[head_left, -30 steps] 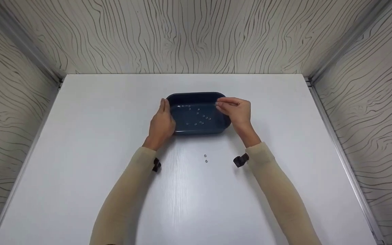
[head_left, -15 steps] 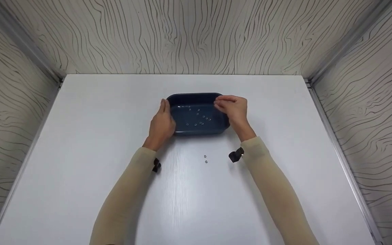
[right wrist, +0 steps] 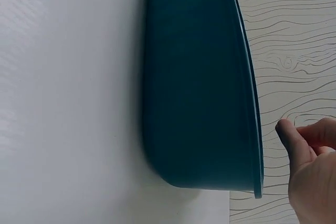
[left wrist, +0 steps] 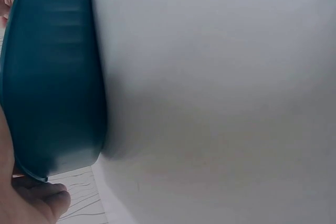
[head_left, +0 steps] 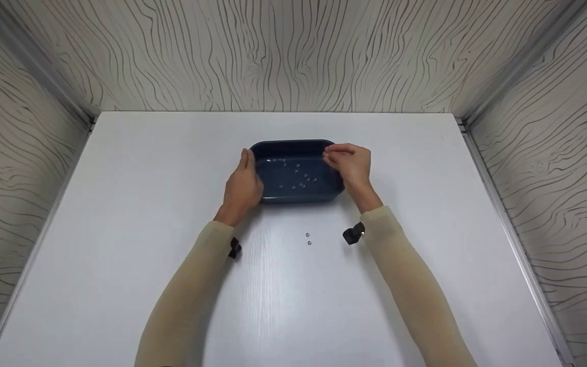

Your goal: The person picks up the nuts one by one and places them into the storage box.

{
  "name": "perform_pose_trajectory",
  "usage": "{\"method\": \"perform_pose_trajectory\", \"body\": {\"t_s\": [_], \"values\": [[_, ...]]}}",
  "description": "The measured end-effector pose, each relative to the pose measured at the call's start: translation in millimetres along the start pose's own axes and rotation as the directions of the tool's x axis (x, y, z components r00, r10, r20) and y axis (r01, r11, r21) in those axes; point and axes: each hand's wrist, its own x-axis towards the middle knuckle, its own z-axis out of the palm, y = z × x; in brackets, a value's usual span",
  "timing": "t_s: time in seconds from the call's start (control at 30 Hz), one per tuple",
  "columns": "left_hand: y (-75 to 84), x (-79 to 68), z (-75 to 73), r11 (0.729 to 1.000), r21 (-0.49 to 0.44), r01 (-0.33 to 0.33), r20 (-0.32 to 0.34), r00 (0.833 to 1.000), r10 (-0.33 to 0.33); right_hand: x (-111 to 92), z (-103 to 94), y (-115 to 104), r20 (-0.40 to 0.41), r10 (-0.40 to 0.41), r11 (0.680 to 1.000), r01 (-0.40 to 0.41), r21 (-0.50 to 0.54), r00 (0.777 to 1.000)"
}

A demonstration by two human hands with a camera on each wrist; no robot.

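Observation:
A dark blue plastic basin (head_left: pixel 298 198) stands near the middle of the white table. Several tiny shiny metal nuts (head_left: pixel 296 171) lie scattered on its floor. My left hand (head_left: pixel 242 188) grips the basin's left end; in the left wrist view its fingers (left wrist: pixel 55 200) curl past the rim. Over the basin's right end hovers my right hand (head_left: pixel 352 162), its thumb and index fingertips drawn together. The right wrist view shows that hand (right wrist: pixel 315 166) beyond the rim, and no nut is visible at its fingertips, though a tiny one could be hidden.
Two more nuts, a farther nut (head_left: pixel 308 235) and a nearer nut (head_left: pixel 309 243), lie on the white table (head_left: pixel 283 306) in front of the basin. Wood-grain patterned panels (head_left: pixel 273 56) enclose the table at the back and both sides.
My right hand has shifted slightly left over the basin. The nut seen at its fingertips a second ago is out of sight there. One nut in the basin has moved slightly; my left hand stays put.

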Motion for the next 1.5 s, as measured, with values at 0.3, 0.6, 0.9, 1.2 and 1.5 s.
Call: {"method": "perform_pose_trajectory", "body": {"t_s": [0.3, 0.6, 0.9, 1.2, 1.5], "values": [[-0.3, -0.7, 0.5, 1.000, 0.008, 0.003, -0.016, 1.000, -0.003, -6, -2.8, 3, 0.040, -0.047, 0.998, 0.049, -0.035, 0.998], [1.2, -1.5, 0.4, 1.000, 0.012, 0.006, -0.001, 1.000, -0.006, -25, -11.8, 15, 0.134, -0.174, 0.953, 0.201, -0.225, 0.976], [1.7, -2.2, -1.3, 1.000, 0.011, 0.003, -0.007, 1.000, -0.003, -58, -20.7, 16, 0.290, -0.259, 0.867, 0.354, -0.350, 0.921], [-0.5, -1.7, 0.8, 1.000, 0.010, -0.001, -0.011, 1.000, 0.001, -88, -24.5, 20, 0.414, -0.217, 0.846, 0.381, -0.372, 0.884], [-1.1, -2.0, 1.8, 1.000, 0.021, -0.006, -0.023, 1.000, 0.006, -115, -28.3, 33, 0.564, -0.123, 0.783, 0.429, -0.450, 0.816]]}}
